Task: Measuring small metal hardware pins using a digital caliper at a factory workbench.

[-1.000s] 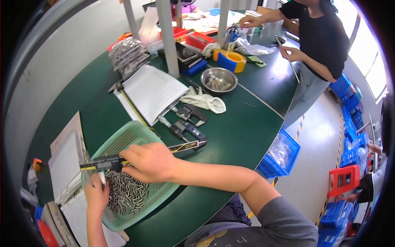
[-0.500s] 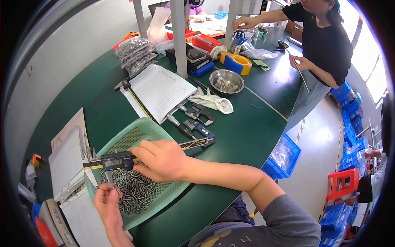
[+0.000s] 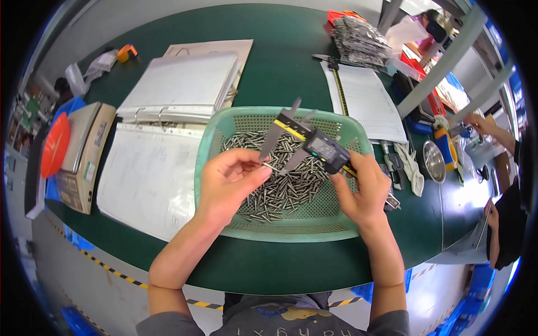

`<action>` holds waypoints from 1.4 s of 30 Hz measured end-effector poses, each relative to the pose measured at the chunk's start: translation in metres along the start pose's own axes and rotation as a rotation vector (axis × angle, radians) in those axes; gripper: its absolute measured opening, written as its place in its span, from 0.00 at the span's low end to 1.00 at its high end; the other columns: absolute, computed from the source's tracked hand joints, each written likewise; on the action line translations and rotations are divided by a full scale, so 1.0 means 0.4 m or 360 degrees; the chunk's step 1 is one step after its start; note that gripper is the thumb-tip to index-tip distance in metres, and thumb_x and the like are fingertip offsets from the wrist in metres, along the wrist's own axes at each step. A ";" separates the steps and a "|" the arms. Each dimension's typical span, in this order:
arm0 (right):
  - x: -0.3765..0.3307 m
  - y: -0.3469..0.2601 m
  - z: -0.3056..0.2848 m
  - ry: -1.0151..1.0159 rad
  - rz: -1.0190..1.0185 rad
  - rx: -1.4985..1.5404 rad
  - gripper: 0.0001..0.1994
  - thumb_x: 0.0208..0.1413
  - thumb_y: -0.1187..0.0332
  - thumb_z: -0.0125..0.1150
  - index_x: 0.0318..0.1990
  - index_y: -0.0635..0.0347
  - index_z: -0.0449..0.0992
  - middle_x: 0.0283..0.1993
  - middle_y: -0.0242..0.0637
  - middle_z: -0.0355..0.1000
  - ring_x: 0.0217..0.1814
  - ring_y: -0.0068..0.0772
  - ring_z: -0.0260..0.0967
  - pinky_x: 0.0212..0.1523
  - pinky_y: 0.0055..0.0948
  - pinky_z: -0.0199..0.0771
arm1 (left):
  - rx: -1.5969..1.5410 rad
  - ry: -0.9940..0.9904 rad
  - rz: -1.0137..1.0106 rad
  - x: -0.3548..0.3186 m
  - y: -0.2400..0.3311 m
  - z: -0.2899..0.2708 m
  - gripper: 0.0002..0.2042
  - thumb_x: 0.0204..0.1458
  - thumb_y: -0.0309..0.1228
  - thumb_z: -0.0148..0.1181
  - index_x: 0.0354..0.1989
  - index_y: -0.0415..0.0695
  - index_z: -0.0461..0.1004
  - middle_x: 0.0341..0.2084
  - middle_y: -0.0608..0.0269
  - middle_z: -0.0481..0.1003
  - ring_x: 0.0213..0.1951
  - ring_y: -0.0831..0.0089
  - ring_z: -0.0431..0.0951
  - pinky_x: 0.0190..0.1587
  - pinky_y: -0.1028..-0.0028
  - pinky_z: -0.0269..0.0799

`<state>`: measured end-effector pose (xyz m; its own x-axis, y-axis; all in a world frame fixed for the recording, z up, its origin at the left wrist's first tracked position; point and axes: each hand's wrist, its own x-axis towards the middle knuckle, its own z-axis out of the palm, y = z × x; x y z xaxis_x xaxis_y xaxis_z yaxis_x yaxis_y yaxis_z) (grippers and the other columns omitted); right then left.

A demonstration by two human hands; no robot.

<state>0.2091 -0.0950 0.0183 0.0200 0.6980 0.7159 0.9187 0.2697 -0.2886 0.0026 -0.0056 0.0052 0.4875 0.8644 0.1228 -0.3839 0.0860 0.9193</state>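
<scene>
1. Fingers of the left hand (image 3: 232, 179) pinched a thin metal pin (image 3: 273, 166) between the caliper jaws.
2. The right hand (image 3: 364, 190) gripped the digital caliper (image 3: 314, 147), fingers curled around it.
3. Both were above the green basket (image 3: 291, 229) of pins.

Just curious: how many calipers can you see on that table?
2 at least: one digital caliper in the right hand over the basket, another by the paper sheet. More may be hidden.
</scene>
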 end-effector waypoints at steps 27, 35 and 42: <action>-0.009 0.004 -0.006 0.0003 0.0010 -0.0097 0.15 0.36 0.72 0.63 0.34 0.65 0.69 0.20 0.35 0.64 0.15 0.28 0.62 0.15 0.23 0.61 | -0.0013 -0.0081 0.0002 -0.009 0.004 0.014 0.09 0.45 0.17 0.57 0.36 0.34 0.71 0.31 0.60 0.73 0.33 0.78 0.72 0.38 0.79 0.70; -0.005 0.006 -0.007 0.0038 -0.0049 -0.0079 0.16 0.36 0.72 0.63 0.35 0.67 0.69 0.20 0.35 0.63 0.15 0.28 0.61 0.15 0.23 0.61 | 0.0008 -0.0049 0.0064 -0.010 0.004 0.012 0.09 0.45 0.16 0.57 0.36 0.33 0.70 0.32 0.60 0.73 0.34 0.78 0.72 0.39 0.79 0.69; -0.004 0.003 -0.007 0.0039 0.0005 -0.0075 0.16 0.37 0.68 0.67 0.33 0.65 0.70 0.19 0.35 0.63 0.15 0.30 0.60 0.15 0.24 0.60 | -0.0012 -0.0053 0.0072 -0.010 0.004 0.007 0.09 0.45 0.16 0.57 0.36 0.33 0.70 0.32 0.60 0.72 0.34 0.78 0.72 0.39 0.79 0.69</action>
<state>0.2111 -0.0977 0.0184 0.0323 0.6820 0.7307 0.9361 0.2356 -0.2612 0.0024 -0.0103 0.0072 0.4954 0.8505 0.1767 -0.4122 0.0512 0.9097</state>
